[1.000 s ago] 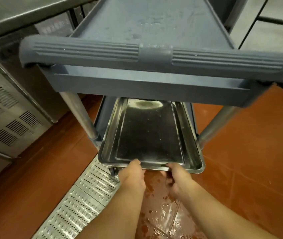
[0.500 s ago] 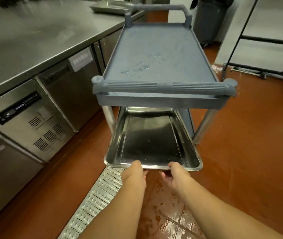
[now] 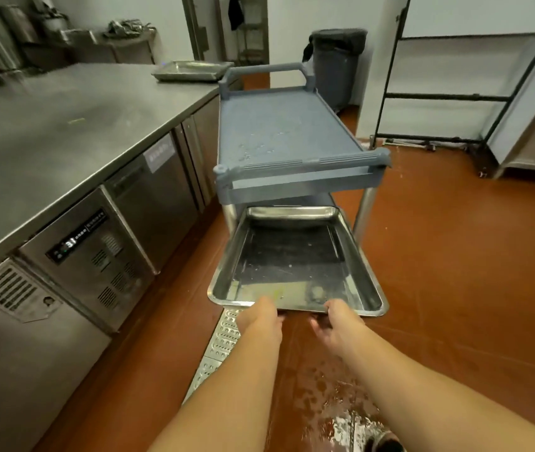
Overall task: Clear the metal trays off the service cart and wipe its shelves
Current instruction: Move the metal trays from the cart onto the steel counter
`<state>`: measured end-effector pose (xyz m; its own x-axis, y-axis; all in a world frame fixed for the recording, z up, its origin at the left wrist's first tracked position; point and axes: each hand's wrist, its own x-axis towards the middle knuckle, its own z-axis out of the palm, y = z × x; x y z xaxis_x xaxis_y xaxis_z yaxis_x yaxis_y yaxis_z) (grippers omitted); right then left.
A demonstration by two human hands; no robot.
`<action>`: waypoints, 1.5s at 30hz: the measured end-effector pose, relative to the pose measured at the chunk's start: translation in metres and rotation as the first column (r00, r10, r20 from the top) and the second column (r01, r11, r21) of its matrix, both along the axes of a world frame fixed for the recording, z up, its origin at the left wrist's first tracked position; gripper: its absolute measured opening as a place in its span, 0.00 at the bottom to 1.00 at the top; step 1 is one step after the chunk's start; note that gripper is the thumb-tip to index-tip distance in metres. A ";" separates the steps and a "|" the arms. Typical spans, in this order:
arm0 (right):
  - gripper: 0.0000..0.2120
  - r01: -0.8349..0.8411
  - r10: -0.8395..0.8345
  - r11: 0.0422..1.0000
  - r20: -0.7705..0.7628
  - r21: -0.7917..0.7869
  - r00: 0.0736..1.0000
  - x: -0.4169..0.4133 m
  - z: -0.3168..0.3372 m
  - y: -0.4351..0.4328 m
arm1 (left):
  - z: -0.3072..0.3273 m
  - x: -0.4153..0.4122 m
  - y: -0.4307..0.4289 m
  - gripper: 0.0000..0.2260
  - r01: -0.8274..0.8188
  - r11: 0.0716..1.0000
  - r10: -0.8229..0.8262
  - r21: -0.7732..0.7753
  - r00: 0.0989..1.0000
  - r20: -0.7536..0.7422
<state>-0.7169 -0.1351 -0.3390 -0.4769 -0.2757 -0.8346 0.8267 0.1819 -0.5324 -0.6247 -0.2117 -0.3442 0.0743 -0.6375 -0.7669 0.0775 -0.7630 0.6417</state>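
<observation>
Tray [image 3: 292, 256]: metal and empty, drawn most of the way out of the cart [image 3: 295, 187]. Its far end is under the top shelf [image 3: 279, 125], between the two near posts [image 3: 362, 216]. Its near end hangs over the floor [image 3: 439, 288].
Lower shelf [image 3: 330, 200]: almost all hidden by the tray; its condition cannot be told.
Left hand [image 3: 261, 316]: on the near rim, left of centre. The fingers tuck under the edge out of sight, so this reads as a grip on the rim.
Right hand [image 3: 338, 324]: on the same rim, right of centre, with fingers curled beneath the edge, gripping it.
Reason for hold: two hands spaced along one short edge keep a long, shallow tray from twisting while its far end rides on the shelf.
Second tray [image 3: 192, 70]: on the far corner of the steel counter [image 3: 63, 125], just beside the cart's far handle. Probably the drop-off spot.
Top shelf: bare of trays, with pale smears; not yet wiped, by the look.
Step, judged: lifting this tray clear, with wiping to follow.
Hazard: wet patch on the floor near the drain grate [image 3: 223, 337], underfoot; the far end will drop once it leaves the shelf.
</observation>
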 end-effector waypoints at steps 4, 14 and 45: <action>0.13 0.039 -0.039 0.999 -0.020 0.011 0.999 0.012 0.009 0.028 | 0.014 0.011 0.026 0.13 0.047 0.999 -0.047 -0.006 0.999 -0.012; 0.13 0.123 -0.123 0.992 -0.022 -0.026 0.992 0.010 0.032 0.125 | 0.048 0.000 0.118 0.07 0.138 0.989 -0.137 -0.060 0.990 0.017; 0.13 0.512 -0.505 0.859 -0.208 -0.022 0.838 -0.255 0.107 0.201 | 0.103 -0.301 0.168 0.17 0.445 0.895 -0.441 -0.021 0.878 -0.184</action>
